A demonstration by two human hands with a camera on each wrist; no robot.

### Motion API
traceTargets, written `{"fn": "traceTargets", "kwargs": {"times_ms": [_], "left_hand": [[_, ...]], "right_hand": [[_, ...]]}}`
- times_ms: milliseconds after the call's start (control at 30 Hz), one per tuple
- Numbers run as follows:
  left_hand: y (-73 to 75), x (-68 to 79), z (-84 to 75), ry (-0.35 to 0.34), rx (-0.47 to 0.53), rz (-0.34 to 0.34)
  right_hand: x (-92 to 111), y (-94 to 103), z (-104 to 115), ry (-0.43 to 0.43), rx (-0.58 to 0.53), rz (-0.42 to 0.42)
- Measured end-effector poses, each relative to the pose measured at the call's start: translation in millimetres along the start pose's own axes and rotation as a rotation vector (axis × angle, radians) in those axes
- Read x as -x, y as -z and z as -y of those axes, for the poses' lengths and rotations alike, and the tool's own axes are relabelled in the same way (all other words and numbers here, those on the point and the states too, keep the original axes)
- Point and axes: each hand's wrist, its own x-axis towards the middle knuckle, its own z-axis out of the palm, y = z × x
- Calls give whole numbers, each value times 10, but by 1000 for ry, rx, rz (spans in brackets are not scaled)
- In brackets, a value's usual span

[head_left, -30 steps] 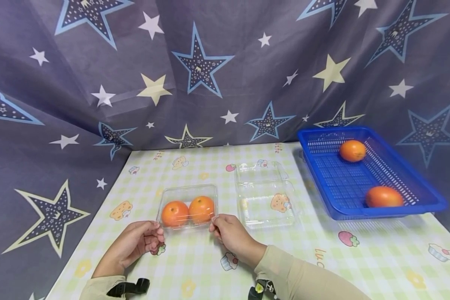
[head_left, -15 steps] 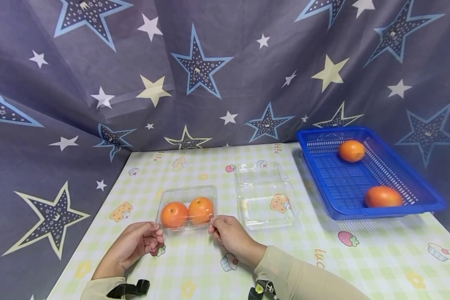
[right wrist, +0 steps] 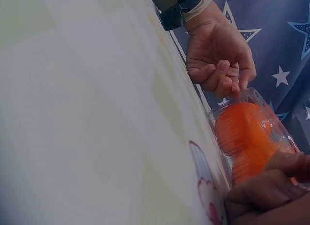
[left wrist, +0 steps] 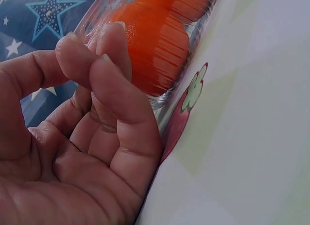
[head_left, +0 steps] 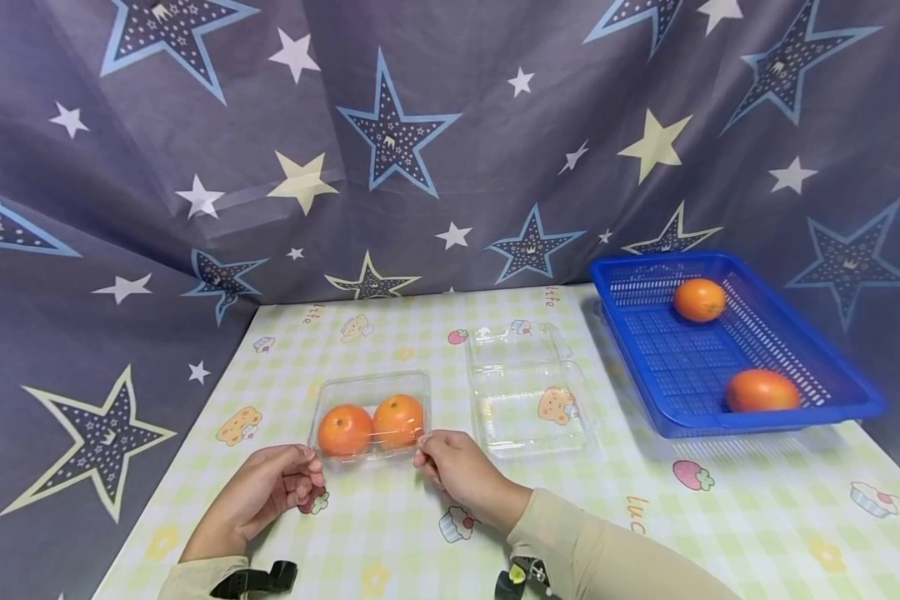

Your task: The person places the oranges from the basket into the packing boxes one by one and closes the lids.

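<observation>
A clear plastic clamshell box (head_left: 372, 386) with its lid down stands at the left middle of the table, holding two oranges (head_left: 345, 431) side by side. My left hand (head_left: 267, 492) pinches the box's near left corner between thumb and finger, the other fingers curled below. At the near right corner, my right hand (head_left: 471, 475) pinches the lid's edge. The left wrist view has an orange (left wrist: 150, 46) behind the ribbed plastic, just past the fingertips. In the right wrist view the right hand (right wrist: 266, 196) partly covers the box.
An open clear clamshell box (head_left: 528, 412) lies right of the filled one. Farther right, a blue plastic basket (head_left: 667, 367) holds two oranges (head_left: 762, 391). A star-patterned curtain (head_left: 412, 225) hangs behind the checked tablecloth (head_left: 570, 533).
Both hands stay at the box's near corners, and the box and oranges keep their places. The head view has shifted very slightly.
</observation>
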Motion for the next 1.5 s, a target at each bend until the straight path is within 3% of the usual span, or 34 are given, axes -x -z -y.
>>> {"fn": "traceTargets", "kwargs": {"times_ms": [333, 567, 767, 1000, 1100, 1333, 1500], "left_hand": [[20, 2, 23, -20, 13, -12], [26, 13, 31, 4, 14, -70], [41, 18, 24, -6, -12, -75], [63, 23, 4, 21, -71, -94], [66, 26, -18, 16, -144, -175], [-29, -38, -202, 45, -454, -483], [-168, -92, -428, -23, -684, -572]], "right_hand": [[5, -1, 18, -1, 21, 12], [-3, -8, 10, 14, 23, 24], [-14, -20, 21, 28, 50, 19], [41, -20, 64, -32, -1, 37], [66, -21, 94, -74, -31, 60], [122, 25, 208, -140, -29, 153], [189, 124, 277, -152, 58, 208]]}}
